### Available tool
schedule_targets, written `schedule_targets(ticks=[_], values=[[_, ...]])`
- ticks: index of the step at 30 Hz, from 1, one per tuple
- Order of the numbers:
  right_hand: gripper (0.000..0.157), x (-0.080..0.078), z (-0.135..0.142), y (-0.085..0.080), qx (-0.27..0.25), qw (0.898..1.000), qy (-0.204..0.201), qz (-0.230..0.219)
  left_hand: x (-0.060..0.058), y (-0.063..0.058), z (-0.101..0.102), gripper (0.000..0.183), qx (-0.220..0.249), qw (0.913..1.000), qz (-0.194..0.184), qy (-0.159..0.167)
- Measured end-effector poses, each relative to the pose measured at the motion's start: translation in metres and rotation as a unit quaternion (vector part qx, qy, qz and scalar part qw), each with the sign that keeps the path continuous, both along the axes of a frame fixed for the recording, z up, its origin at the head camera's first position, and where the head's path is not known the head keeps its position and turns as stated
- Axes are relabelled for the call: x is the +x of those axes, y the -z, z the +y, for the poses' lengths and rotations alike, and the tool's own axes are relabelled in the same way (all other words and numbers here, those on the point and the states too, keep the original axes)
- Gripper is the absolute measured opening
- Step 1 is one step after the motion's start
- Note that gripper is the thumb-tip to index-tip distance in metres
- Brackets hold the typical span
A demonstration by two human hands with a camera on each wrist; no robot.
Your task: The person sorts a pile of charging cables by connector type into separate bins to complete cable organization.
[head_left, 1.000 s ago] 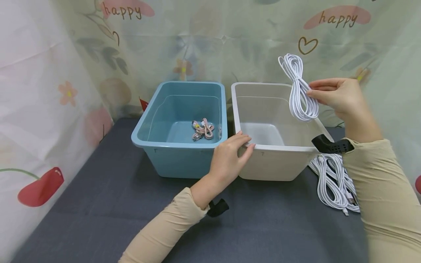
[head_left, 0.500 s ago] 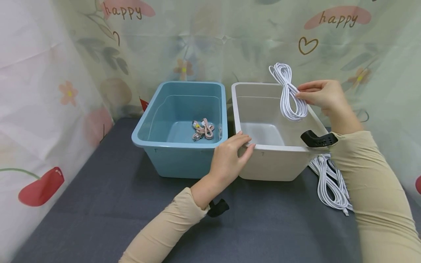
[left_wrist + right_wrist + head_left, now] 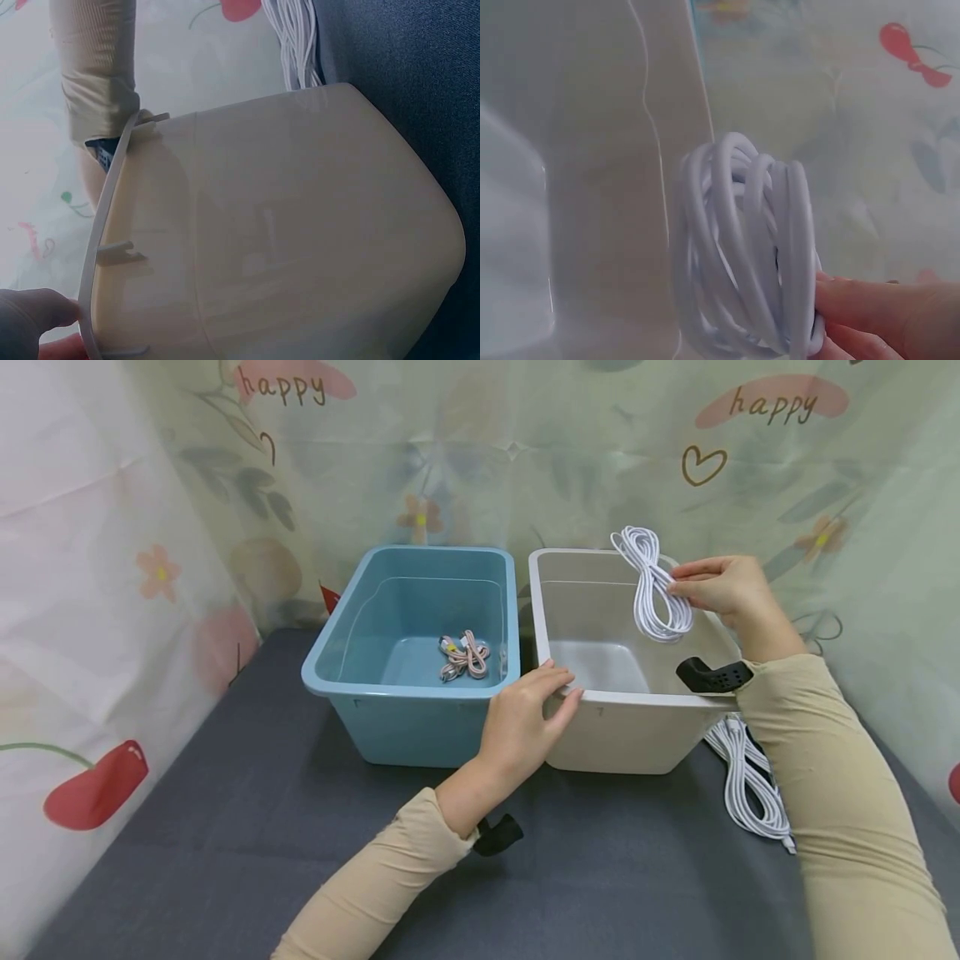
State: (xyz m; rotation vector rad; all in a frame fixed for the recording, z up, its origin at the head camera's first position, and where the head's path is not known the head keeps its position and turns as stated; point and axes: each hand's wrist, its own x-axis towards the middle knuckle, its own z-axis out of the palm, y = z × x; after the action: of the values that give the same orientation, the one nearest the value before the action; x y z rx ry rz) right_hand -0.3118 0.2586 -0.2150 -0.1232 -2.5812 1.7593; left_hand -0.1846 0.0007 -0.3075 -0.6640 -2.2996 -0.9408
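My right hand (image 3: 720,589) pinches a coiled white cable (image 3: 656,593) between thumb and fingers. The bundle hangs upright over the right part of a white plastic bin (image 3: 615,731), and its thick loops also show in the right wrist view (image 3: 742,255). My left hand (image 3: 521,718) holds the bin's rim at its near left corner; its fingertips (image 3: 64,309) meet the rim in the left wrist view. Beside this bin stands a blue bin (image 3: 427,722) with a small tied pinkish cable (image 3: 465,656) at its bottom.
More coiled white cables (image 3: 750,785) lie on the dark tablecloth (image 3: 600,860) at the white bin's right, partly hidden by my right sleeve. A thin grey cable (image 3: 825,627) shows behind my right wrist. A patterned curtain (image 3: 510,452) hangs behind the bins.
My right hand has moved left and slightly down, carrying the white cable further over the white bin. My left hand and both bins have stayed in place.
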Motion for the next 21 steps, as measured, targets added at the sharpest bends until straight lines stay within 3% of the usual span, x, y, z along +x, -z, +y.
schedule_targets(ticks=[21], values=[[0.035,-0.0024,0.0021,0.0081,0.064,0.998,-0.002,0.0,-0.0003,0.0012,0.0012,0.023,0.003,1.0,-0.008,0.002]])
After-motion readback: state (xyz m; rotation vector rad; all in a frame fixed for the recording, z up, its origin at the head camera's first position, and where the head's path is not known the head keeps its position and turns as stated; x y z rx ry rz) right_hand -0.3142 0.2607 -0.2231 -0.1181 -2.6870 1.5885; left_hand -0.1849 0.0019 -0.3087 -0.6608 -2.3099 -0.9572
